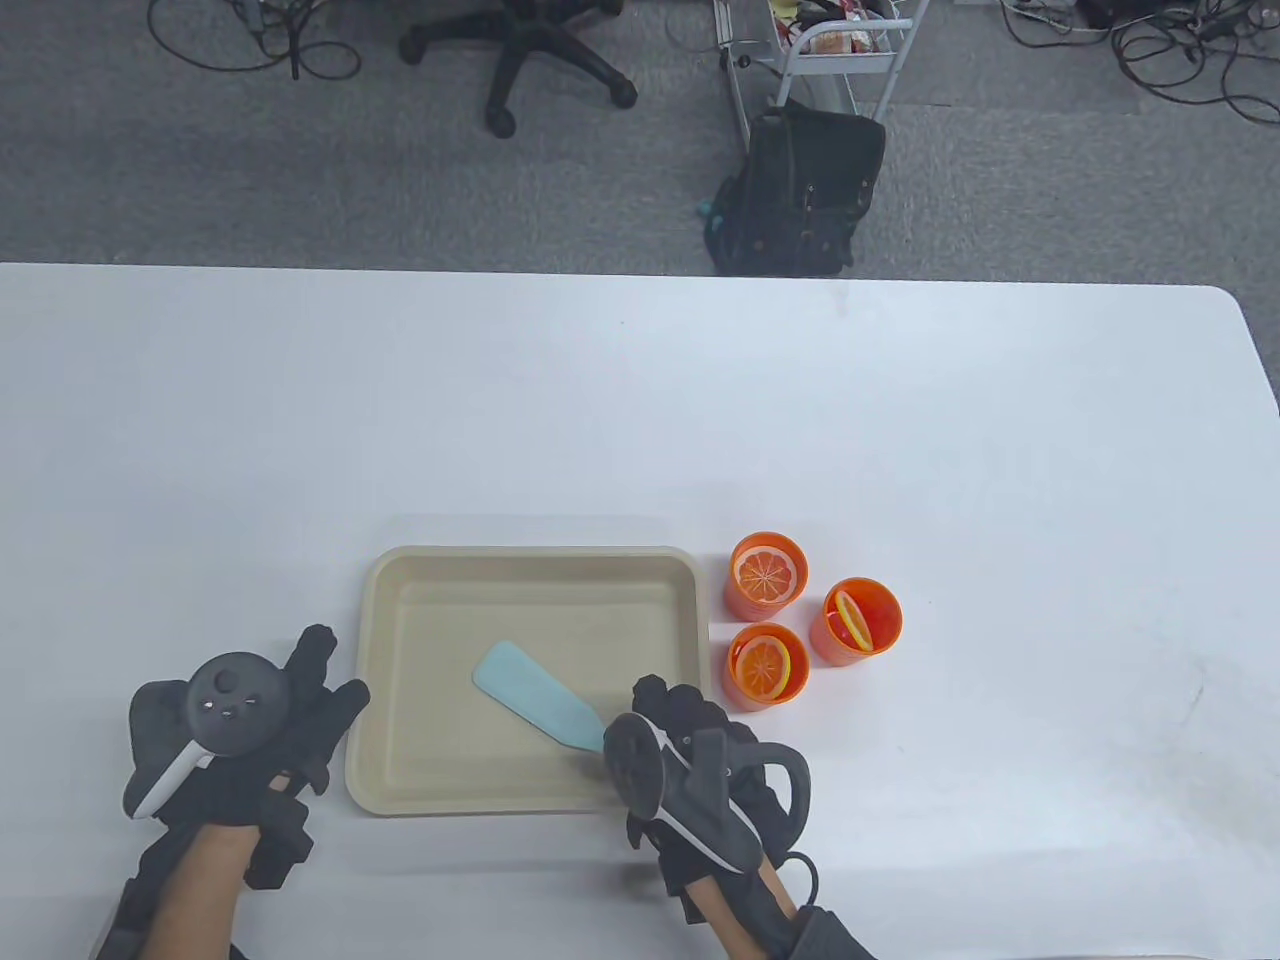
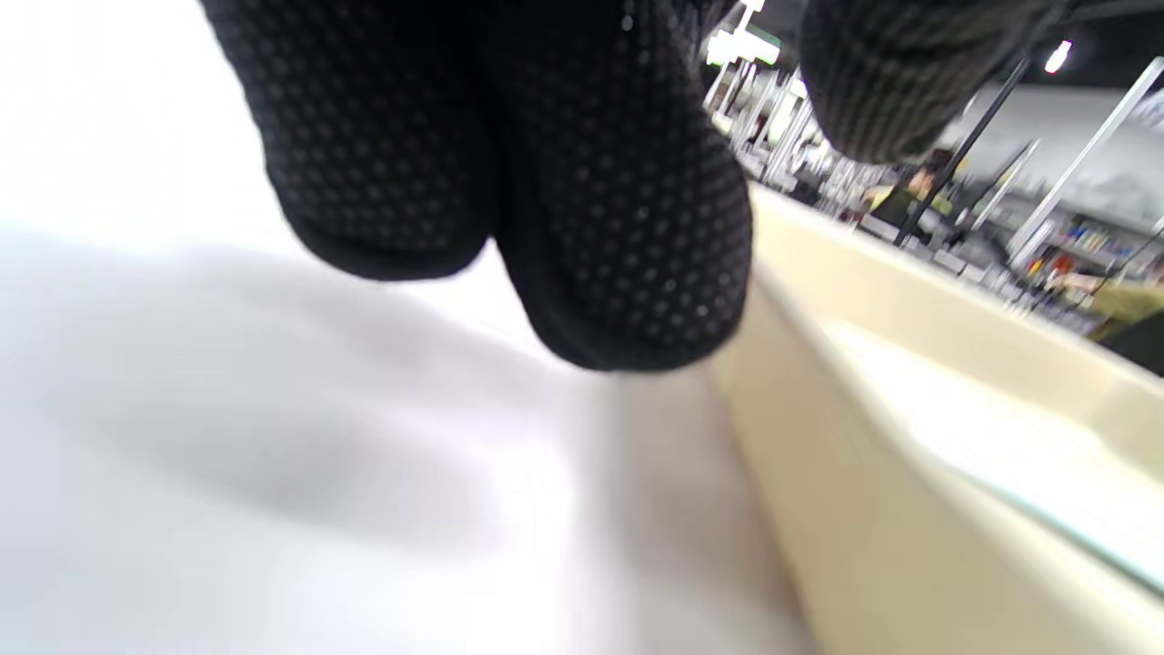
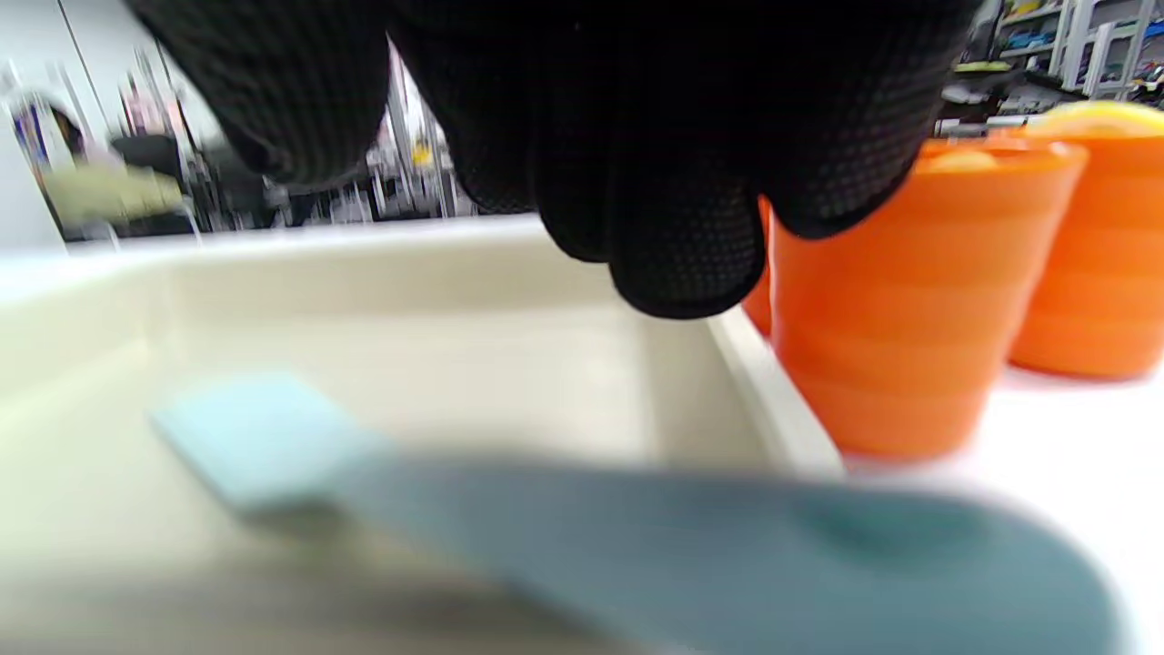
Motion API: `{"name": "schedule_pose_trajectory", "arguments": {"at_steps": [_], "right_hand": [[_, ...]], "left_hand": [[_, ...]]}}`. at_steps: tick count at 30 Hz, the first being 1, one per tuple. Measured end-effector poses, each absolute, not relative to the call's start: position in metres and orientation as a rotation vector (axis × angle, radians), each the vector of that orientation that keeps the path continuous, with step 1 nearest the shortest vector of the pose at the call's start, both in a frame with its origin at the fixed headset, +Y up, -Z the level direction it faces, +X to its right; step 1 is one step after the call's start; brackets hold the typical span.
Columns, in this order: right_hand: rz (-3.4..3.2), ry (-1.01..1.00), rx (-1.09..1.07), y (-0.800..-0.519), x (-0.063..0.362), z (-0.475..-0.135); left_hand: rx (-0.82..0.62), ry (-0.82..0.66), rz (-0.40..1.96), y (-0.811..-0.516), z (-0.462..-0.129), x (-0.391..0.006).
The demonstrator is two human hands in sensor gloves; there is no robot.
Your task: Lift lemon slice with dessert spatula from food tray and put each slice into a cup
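Observation:
A light blue dessert spatula (image 1: 530,692) lies flat in the beige food tray (image 1: 530,553), blade toward the tray's middle and handle toward the near right corner. No slice shows in the tray. Right of it stand three orange cups (image 1: 742,604) (image 1: 835,648) (image 1: 745,700), each with a lemon slice (image 1: 765,575) inside. My right hand (image 1: 670,705) hovers over the handle. In the right wrist view its fingers (image 3: 682,246) hang above the spatula (image 3: 637,555) with a gap and hold nothing. My left hand (image 1: 325,690) rests with spread fingers against the tray's left edge (image 2: 873,509).
The nearest cup (image 3: 900,318) stands just outside the tray's right rim (image 3: 773,391), close to my right fingers. Wide white table surface stretches behind and to both sides. Beyond the far edge are a black bag (image 1: 800,195), a cart and an office chair.

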State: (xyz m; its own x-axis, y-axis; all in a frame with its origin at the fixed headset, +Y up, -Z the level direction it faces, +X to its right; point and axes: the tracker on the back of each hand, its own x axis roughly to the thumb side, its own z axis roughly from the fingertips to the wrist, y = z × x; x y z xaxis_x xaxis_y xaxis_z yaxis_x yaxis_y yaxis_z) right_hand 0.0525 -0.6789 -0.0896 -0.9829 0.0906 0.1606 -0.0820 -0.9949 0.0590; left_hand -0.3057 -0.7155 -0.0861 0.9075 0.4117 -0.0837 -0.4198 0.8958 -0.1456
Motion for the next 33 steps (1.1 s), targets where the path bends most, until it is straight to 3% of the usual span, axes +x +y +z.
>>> {"name": "schedule_pose_trajectory", "arguments": {"at_steps": [7, 10, 15, 33], "right_hand": [[2.876, -0.573, 0.233, -0.645, 0.067, -0.07], [2.818, -0.739, 0.228, -0.64, 0.071, -0.063], [2.895, -0.742, 0.241, -0.645, 0.071, -0.064], [3.111, -0.566, 0.16, -0.665, 0.074, -0.084]], "left_hand": [[0.276, -0.013, 0.336, -0.675, -0.062, -0.297], [0.413, -0.054, 0.291, -0.667, -0.051, -0.286], [0.524, -0.109, 0.195, -0.664, -0.042, -0.274], [0.426, -0.049, 0.071, -0.679, -0.053, -0.28]]}}
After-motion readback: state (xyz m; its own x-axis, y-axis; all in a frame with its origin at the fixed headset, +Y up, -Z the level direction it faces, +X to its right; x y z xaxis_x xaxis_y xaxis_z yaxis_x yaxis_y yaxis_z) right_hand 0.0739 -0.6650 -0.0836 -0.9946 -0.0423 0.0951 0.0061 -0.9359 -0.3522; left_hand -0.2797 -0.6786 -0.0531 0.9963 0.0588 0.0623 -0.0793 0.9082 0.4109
